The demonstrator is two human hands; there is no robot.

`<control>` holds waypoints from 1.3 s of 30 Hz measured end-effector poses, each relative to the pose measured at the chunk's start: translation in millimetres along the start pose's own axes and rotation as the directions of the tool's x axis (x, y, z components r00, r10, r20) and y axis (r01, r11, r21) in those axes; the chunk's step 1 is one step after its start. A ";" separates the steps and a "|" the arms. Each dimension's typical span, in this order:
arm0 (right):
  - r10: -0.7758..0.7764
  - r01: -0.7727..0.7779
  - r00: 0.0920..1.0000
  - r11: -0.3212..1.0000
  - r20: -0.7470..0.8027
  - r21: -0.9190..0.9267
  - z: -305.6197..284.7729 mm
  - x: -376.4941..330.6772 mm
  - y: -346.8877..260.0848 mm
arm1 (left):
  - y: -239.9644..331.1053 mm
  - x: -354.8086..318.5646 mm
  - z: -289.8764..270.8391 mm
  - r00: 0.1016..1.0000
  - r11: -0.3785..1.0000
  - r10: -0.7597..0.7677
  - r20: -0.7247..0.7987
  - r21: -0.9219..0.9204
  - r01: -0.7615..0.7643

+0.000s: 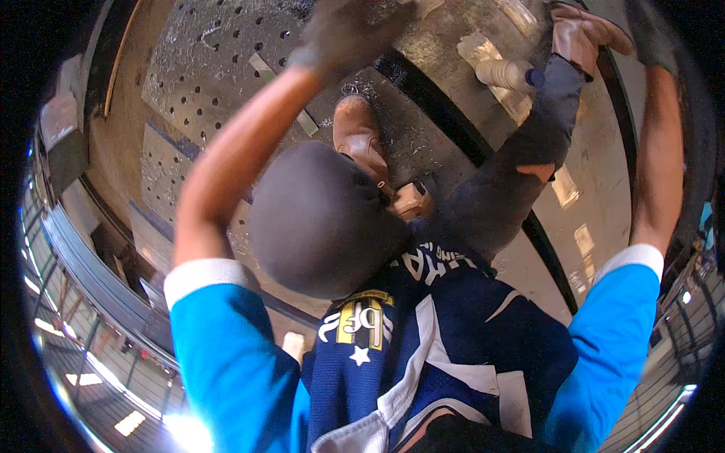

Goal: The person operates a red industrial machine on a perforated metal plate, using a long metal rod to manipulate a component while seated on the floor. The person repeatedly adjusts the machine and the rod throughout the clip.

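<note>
My left hand (351,34), in a dark glove, reaches up to the top edge of the picture. Blur and the picture's edge hide its fingers. Close beside its wrist lies a narrow flat metal strip (283,92) on a perforated metal plate (219,53). My right hand (655,38), also dark-gloved, is at the far upper right near my booted foot (585,38). Its fingers are lost in the dark rim, so what either hand holds cannot be seen.
A plastic bottle (506,74) with a dark blue cap stands or lies by my lower leg. Dark metal bars (434,106) cross the floor. Metal shavings are scattered near my brown boot (356,124). Long grey metal lengths (94,264) are stacked at the left.
</note>
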State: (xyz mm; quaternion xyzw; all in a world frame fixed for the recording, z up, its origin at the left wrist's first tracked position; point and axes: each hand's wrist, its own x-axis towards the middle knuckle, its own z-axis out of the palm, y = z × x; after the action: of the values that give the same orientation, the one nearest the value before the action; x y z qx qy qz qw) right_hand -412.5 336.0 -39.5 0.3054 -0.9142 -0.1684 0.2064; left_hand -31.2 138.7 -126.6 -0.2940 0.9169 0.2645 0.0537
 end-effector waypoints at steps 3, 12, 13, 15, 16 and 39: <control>0.002 -0.002 1.000 0.997 0.002 0.074 -2.7 -13.4 -12.4 | -109.2 -82.6 57.7 0.898 0.922 -0.229 -0.375 -0.379 0.077; 0.007 0.069 0.983 0.914 -0.185 0.400 12.1 -43.1 -63.1 | -182.2 -161.0 145.7 0.765 0.745 -0.641 0.063 -0.189 0.640; 0.045 -0.019 0.998 0.914 -0.053 0.405 18.7 -35.8 -73.7 | -177.4 -154.1 142.3 0.712 0.697 -0.699 0.065 -0.160 0.699; 0.050 -0.116 0.987 0.877 0.152 0.466 35.1 -31.6 -87.5 | -165.2 -145.4 140.4 0.604 0.606 -0.795 -0.067 -0.143 0.782; 0.011 -0.133 0.974 0.835 0.227 0.533 45.6 -35.6 -92.2 | -162.0 -142.1 139.6 0.592 0.593 -0.804 -0.056 -0.144 0.792; 0.215 -0.283 0.959 0.668 0.186 0.688 96.3 -68.6 -198.9 | -104.3 8.9 74.1 0.843 0.462 -0.530 -0.090 -0.865 0.198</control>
State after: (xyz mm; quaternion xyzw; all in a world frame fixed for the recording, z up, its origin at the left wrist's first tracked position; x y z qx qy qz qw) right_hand -311.5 246.0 -227.3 0.2254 -0.9494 0.2121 0.0536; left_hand 16.5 100.7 -239.5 -0.5171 0.5879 0.5898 -0.1976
